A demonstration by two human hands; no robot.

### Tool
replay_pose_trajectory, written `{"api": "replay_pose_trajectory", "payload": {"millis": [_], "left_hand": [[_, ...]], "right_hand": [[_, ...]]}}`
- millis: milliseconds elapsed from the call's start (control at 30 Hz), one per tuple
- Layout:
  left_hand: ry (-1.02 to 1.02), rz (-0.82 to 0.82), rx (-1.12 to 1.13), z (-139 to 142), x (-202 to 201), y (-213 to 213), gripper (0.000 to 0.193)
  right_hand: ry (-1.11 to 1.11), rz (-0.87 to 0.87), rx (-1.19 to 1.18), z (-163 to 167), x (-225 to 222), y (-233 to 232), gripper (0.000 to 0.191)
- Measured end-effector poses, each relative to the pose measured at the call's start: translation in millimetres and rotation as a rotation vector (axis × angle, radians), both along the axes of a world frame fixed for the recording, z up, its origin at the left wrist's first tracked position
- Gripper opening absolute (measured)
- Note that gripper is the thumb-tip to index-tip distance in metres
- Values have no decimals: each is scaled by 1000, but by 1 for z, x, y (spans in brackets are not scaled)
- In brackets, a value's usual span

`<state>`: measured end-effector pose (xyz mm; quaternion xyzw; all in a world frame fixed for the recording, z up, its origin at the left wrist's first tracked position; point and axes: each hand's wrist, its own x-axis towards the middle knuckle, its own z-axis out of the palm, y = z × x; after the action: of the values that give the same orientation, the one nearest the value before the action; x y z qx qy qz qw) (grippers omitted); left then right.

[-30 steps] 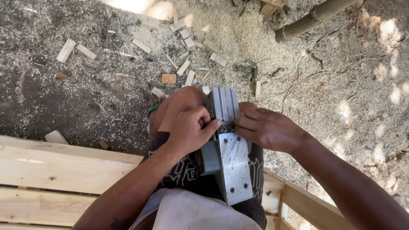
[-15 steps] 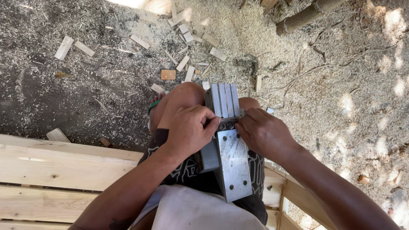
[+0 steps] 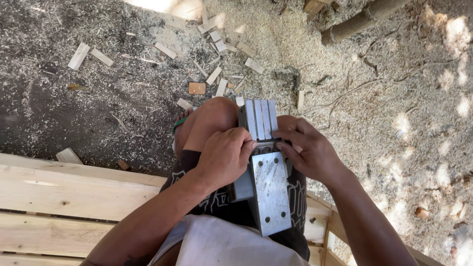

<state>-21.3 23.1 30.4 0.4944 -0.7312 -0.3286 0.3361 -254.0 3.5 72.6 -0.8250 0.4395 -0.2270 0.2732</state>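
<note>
While the metal planer (image 3: 266, 172) lies upside down across the lap, I see from the head view my left hand (image 3: 224, 157) gripping its side, and my right hand (image 3: 308, 150) pinching fingertips at the blade slot. Wood scraps (image 3: 217, 74) litter the sawdust ground.

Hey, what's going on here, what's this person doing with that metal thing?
A person sits on a wooden pallet with an upturned power planer resting on their lap. Both hands, the left hand and right hand, have fingertips at the gap between its two metal base plates. Wood offcuts and sawdust cover the ground.
</note>
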Motion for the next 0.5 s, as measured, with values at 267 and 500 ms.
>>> {"api": "replay_pose_trajectory", "payload": {"millis": [267,500], "left_hand": [[-62,-66,-202,-2,-4,10,16],[87,-40,-88,13,2,1,21]], "right_hand": [[93,210,-112,7,-4,-11,13],[86,151,-98,26,-12,-20,9]]}}
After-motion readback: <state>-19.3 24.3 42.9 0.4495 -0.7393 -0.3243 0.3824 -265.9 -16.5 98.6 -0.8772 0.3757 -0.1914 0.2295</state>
